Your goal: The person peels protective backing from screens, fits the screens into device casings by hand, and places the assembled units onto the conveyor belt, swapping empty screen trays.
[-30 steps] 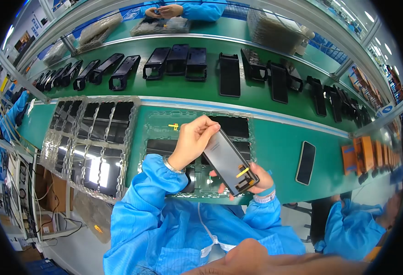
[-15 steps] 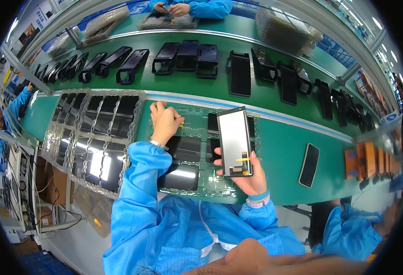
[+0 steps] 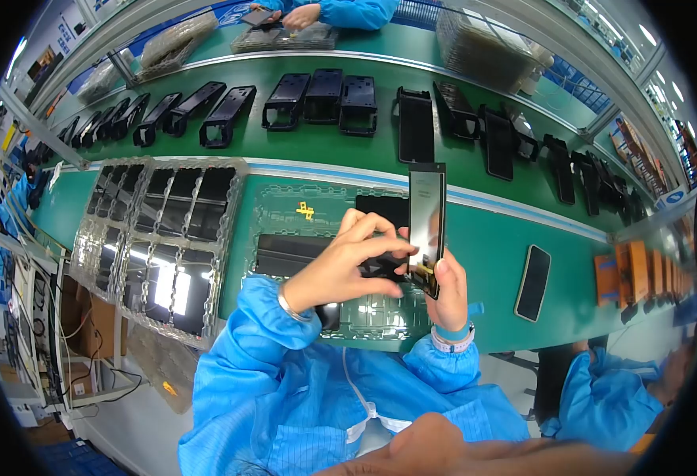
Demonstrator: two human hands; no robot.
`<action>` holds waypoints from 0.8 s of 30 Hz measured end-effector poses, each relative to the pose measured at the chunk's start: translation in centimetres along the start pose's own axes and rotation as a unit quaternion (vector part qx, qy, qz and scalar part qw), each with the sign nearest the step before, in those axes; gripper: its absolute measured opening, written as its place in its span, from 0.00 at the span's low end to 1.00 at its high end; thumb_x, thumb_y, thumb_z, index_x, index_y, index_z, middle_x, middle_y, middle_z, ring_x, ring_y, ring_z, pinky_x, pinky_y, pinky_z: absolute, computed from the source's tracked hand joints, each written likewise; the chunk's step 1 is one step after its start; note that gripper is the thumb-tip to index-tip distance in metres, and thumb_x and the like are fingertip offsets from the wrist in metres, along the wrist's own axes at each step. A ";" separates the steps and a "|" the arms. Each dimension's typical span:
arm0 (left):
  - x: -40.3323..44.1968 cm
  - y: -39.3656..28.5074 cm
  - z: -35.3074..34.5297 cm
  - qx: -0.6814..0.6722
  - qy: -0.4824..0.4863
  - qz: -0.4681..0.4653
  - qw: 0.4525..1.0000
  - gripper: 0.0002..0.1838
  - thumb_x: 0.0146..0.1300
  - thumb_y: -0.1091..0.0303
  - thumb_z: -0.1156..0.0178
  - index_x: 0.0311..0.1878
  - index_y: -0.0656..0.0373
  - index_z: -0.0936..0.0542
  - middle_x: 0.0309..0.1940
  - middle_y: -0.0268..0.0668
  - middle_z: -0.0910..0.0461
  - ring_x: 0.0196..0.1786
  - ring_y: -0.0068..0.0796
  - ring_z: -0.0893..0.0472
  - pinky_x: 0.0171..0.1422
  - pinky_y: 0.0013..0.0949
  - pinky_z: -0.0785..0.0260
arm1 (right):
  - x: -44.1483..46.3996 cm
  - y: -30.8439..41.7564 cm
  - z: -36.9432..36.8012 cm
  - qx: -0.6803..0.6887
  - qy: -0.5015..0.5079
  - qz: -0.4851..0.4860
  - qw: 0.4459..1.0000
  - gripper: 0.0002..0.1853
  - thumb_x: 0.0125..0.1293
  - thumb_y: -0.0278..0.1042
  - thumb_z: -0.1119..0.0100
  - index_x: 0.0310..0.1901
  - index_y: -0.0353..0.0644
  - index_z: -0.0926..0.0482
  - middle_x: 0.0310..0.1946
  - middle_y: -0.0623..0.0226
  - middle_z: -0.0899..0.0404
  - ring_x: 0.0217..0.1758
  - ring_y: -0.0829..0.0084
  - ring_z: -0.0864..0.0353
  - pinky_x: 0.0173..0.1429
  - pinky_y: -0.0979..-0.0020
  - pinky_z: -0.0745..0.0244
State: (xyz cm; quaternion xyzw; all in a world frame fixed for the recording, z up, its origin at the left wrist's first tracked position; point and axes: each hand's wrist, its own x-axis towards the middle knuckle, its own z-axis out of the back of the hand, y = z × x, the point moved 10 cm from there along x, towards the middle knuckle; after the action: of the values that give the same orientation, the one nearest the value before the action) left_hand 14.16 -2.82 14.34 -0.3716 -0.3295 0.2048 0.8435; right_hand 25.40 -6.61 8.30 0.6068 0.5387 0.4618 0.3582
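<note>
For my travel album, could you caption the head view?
Right hand holding a screen panel upright above a green bench.

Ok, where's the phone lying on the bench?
Head view, right side: the phone lies on the green bench, between your right hand and the orange pieces.

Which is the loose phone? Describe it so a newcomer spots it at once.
On the near bench, look right, between the right hand and the orange parts. The phone lies flat there, dark face up. Its pale rim and its place directly on the bench, outside the tray, set it apart from the held panel.
</note>
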 end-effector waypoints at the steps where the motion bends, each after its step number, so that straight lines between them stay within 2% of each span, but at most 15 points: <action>1: 0.1 -0.2 0.0 -0.004 -0.024 0.005 1.000 0.18 0.45 0.63 0.26 0.41 0.51 0.17 0.44 0.33 0.30 0.49 0.37 0.37 0.56 0.37 0.41 | -0.1 -0.2 0.0 -0.001 0.003 -0.006 1.000 0.29 0.74 0.45 0.59 0.65 0.28 0.37 0.61 0.54 0.31 0.55 0.67 0.25 0.52 0.69 0.24; 5: 0.4 0.0 -1.0 -0.046 -0.041 0.012 0.998 0.10 0.48 0.64 0.27 0.32 0.52 0.17 0.43 0.33 0.31 0.49 0.37 0.40 0.57 0.36 0.43 | -0.2 0.0 0.3 -0.043 0.016 0.019 0.999 0.28 0.74 0.45 0.59 0.64 0.27 0.36 0.60 0.55 0.30 0.52 0.69 0.24 0.51 0.70 0.24; 8: 0.0 0.5 -1.2 -0.026 -0.040 0.004 0.999 0.08 0.52 0.68 0.28 0.31 0.56 0.18 0.38 0.31 0.27 0.46 0.30 0.34 0.53 0.33 0.40 | 0.0 1.3 0.5 -0.011 -0.037 0.049 0.998 0.28 0.73 0.45 0.58 0.63 0.28 0.35 0.60 0.54 0.30 0.50 0.71 0.23 0.51 0.70 0.24; 9: -0.4 2.7 -2.3 -0.133 0.010 0.089 0.987 0.07 0.53 0.68 0.30 0.31 0.57 0.19 0.36 0.31 0.26 0.43 0.27 0.32 0.51 0.31 0.39 | 0.1 1.5 1.5 -0.014 -0.066 0.080 0.995 0.26 0.74 0.42 0.59 0.64 0.28 0.36 0.62 0.54 0.32 0.54 0.68 0.24 0.52 0.68 0.23; 11: -2.8 6.1 -5.2 -0.335 0.110 0.252 0.901 0.07 0.57 0.69 0.32 0.29 0.61 0.20 0.32 0.30 0.23 0.38 0.21 0.28 0.47 0.27 0.36 | -0.1 2.4 3.7 -0.043 -0.176 0.138 0.974 0.25 0.74 0.39 0.60 0.65 0.29 0.38 0.64 0.53 0.35 0.58 0.66 0.26 0.54 0.65 0.22; 12: -3.2 6.9 -5.2 -0.403 0.111 0.288 0.862 0.08 0.60 0.70 0.35 0.30 0.64 0.20 0.26 0.29 0.22 0.30 0.15 0.26 0.38 0.24 0.34 | -0.5 2.8 4.6 -0.056 -0.230 0.165 0.957 0.25 0.74 0.38 0.60 0.66 0.29 0.39 0.65 0.53 0.36 0.59 0.64 0.27 0.54 0.64 0.22; 13: -3.7 8.8 -4.1 -0.348 0.115 0.334 0.868 0.09 0.60 0.68 0.35 0.30 0.64 0.20 0.26 0.29 0.21 0.29 0.17 0.26 0.35 0.25 0.33 | -0.6 2.7 5.4 -0.017 -0.232 0.171 0.957 0.25 0.73 0.32 0.59 0.68 0.31 0.43 0.68 0.53 0.41 0.67 0.59 0.33 0.58 0.60 0.22; 14: -4.1 11.0 -2.5 -0.292 0.118 0.378 0.871 0.10 0.60 0.66 0.35 0.30 0.64 0.19 0.27 0.29 0.20 0.28 0.18 0.25 0.33 0.26 0.33 | -0.4 2.8 5.3 0.005 -0.207 0.175 0.962 0.26 0.73 0.31 0.57 0.69 0.32 0.43 0.69 0.52 0.42 0.68 0.58 0.35 0.58 0.58 0.22; 15: -4.1 13.8 0.2 -0.134 0.078 0.398 0.904 0.12 0.58 0.63 0.34 0.31 0.64 0.19 0.27 0.31 0.19 0.27 0.21 0.24 0.32 0.27 0.32 | -0.3 3.1 5.2 0.027 -0.182 0.178 0.967 0.26 0.72 0.30 0.56 0.69 0.33 0.44 0.69 0.52 0.43 0.69 0.57 0.36 0.59 0.57 0.23; 16: -4.0 16.4 3.1 0.028 0.037 0.405 0.913 0.14 0.57 0.60 0.33 0.31 0.64 0.18 0.27 0.34 0.18 0.25 0.25 0.23 0.30 0.29 0.31 | -0.2 3.5 5.1 0.049 -0.157 0.182 0.969 0.27 0.71 0.29 0.54 0.70 0.34 0.45 0.70 0.51 0.44 0.71 0.56 0.38 0.60 0.56 0.23; 17: -4.5 19.5 4.8 0.125 0.046 0.436 0.890 0.20 0.52 0.54 0.30 0.31 0.64 0.18 0.28 0.38 0.17 0.27 0.30 0.21 0.32 0.32 0.29 | -0.1 3.2 5.4 0.092 -0.134 0.165 0.973 0.34 0.64 0.25 0.44 0.70 0.35 0.45 0.71 0.50 0.46 0.73 0.53 0.42 0.63 0.50 0.27; 18: -4.7 20.5 6.4 0.221 0.055 0.463 0.857 0.25 0.47 0.47 0.28 0.31 0.64 0.18 0.29 0.42 0.17 0.28 0.35 0.19 0.33 0.35 0.28 | -0.3 3.4 5.5 0.079 -0.125 0.176 0.973 0.36 0.62 0.24 0.42 0.70 0.36 0.45 0.71 0.50 0.46 0.73 0.53 0.43 0.64 0.49 0.29; 20: -4.8 20.7 8.3 0.361 0.033 0.447 0.818 0.30 0.39 0.41 0.26 0.31 0.63 0.18 0.29 0.44 0.17 0.31 0.40 0.18 0.34 0.39 0.28 | -0.5 3.7 5.9 0.053 -0.106 0.202 0.972 0.40 0.56 0.24 0.36 0.70 0.36 0.44 0.71 0.49 0.46 0.73 0.52 0.43 0.66 0.47 0.31; 21: -4.4 20.1 9.1 0.427 0.023 0.435 0.792 0.33 0.36 0.38 0.26 0.31 0.62 0.18 0.29 0.45 0.18 0.33 0.43 0.17 0.35 0.41 0.28 | -0.7 3.6 6.2 0.065 -0.109 0.193 0.973 0.45 0.49 0.23 0.31 0.70 0.37 0.44 0.71 0.49 0.47 0.73 0.52 0.42 0.67 0.44 0.34; 24: -2.1 19.3 9.5 0.480 0.040 0.392 0.784 0.37 0.28 0.33 0.26 0.31 0.60 0.18 0.30 0.43 0.18 0.37 0.44 0.17 0.37 0.43 0.27 | -1.3 4.7 5.9 0.150 -0.084 0.244 0.954 0.46 0.49 0.26 0.29 0.69 0.37 0.44 0.71 0.51 0.46 0.71 0.52 0.40 0.67 0.44 0.34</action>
State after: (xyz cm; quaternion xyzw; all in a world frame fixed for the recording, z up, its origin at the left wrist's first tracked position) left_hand 4.06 12.97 3.57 -0.0240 0.0190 0.6346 0.7723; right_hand 32.49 -8.29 10.56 0.8029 0.4057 0.3965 0.1831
